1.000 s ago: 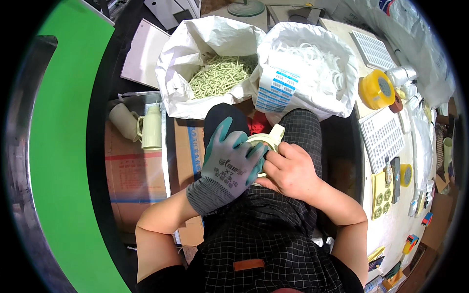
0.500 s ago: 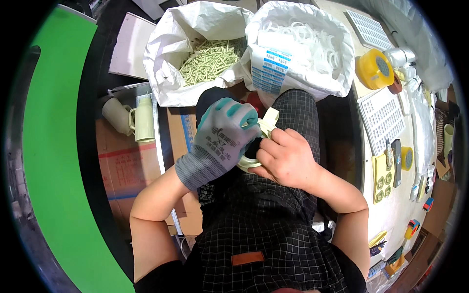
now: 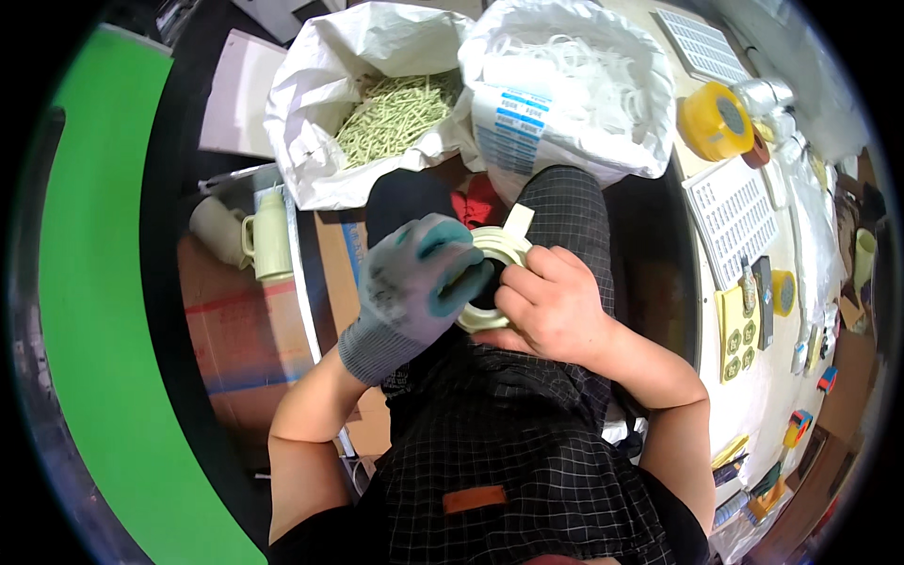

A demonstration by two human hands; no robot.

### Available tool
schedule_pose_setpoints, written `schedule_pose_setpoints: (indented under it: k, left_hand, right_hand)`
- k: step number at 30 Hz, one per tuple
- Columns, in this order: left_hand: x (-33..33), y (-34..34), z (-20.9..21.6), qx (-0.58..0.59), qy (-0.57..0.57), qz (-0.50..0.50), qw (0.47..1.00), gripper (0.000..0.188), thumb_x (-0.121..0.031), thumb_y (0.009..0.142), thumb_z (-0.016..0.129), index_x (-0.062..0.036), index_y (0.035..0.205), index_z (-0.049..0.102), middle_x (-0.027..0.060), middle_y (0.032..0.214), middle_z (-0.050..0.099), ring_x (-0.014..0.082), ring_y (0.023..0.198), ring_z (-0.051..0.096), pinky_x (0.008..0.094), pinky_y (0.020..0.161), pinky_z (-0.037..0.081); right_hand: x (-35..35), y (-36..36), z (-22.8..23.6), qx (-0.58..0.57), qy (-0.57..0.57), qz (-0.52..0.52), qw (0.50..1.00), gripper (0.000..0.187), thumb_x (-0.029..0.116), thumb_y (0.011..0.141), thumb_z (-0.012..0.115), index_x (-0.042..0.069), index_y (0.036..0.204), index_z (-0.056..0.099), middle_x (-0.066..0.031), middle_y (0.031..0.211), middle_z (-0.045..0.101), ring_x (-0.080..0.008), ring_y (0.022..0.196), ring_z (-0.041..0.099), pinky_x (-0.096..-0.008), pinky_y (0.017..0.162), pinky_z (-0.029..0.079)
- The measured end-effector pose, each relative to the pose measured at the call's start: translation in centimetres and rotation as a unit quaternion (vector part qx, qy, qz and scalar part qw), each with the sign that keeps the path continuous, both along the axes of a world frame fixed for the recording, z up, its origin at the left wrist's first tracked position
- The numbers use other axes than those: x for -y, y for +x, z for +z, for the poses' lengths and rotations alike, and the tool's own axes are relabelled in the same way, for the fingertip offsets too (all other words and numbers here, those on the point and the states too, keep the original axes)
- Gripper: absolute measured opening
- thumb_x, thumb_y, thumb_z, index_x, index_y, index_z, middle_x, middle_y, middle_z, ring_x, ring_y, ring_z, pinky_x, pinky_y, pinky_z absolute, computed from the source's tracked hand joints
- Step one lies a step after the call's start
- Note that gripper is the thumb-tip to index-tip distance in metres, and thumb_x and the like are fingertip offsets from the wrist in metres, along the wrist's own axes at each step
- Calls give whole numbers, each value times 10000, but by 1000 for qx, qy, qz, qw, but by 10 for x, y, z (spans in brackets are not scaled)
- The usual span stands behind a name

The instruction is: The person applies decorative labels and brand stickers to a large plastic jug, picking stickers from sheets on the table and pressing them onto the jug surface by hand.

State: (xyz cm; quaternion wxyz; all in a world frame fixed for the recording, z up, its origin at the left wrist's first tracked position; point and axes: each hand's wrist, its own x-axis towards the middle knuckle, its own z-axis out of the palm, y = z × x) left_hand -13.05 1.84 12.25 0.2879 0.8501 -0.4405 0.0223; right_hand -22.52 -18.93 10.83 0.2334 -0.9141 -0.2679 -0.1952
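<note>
Two hands at a pale green round part, centre of frame

The pale green round part [image 3: 502, 244] sits over the lap, in the middle of the frame; a tab projects from its upper edge, and its opening looks dark. Right hand [image 3: 554, 303], bare, is clamped on the part's right side, thumb near the lower rim. Left hand [image 3: 414, 278], in a grey and teal glove, is at the opening, fingers bent and bunched together; cannot tell whether they pinch anything.

Surroundings: upper centre, a white sack [image 3: 306, 113] containing pale green rods [image 3: 400, 118]; just beside it, a second sack [image 3: 607, 165] containing translucent rings [image 3: 565, 80]. Left of centre, a pale green jug [image 3: 272, 240] stands near a tilted, duller vessel [image 3: 217, 231], above a cardboard box [image 3: 226, 330]. Right side, on a pale table [image 3: 730, 400]: a yellow tape roll [image 3: 706, 122], a white printed sheet [image 3: 730, 221] and a yellow sticker sheet [image 3: 731, 344]. Far left, a green surface [image 3: 104, 282].
</note>
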Motion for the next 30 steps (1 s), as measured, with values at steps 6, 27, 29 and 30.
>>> schedule_pose_setpoints:
  k: [6,27,29,30]
  left_hand:
    - [14,-40,-60,-120,-159,-24,980,462,-121,845,804,-59,1266,622,186,1247,655,359,1063,668,431,908,563]
    - [73,131,-136,-146,-90,161,972,541,-117,885,786,-86,1399,617,152,1026,779,254,920,769,355,857,589]
    - [64,132,-133,-112,-84,149,979,423,-146,904,768,-85,1311,669,164,1076,770,312,961,756,391,862,582]
    - [65,134,-133,-95,-86,138,982,367,-161,913,759,-84,1266,695,170,1102,766,341,982,750,410,864,579]
  right_hand:
    - [48,-76,-40,64,138,-150,977,662,463,696,925,68,1128,615,-159,1136,648,-280,862,681,-380,703,573]
    - [46,-120,-40,-427,273,-210,836,765,284,838,821,81,1456,419,-249,1393,602,-471,1160,666,-481,975,564]
    - [46,-115,-30,-472,274,-214,811,816,277,812,837,77,1474,405,-257,1359,623,-466,1149,675,-473,970,568]
    - [48,-113,-26,-490,271,-222,798,841,273,800,846,75,1483,398,-261,1343,633,-463,1143,679,-470,967,569]
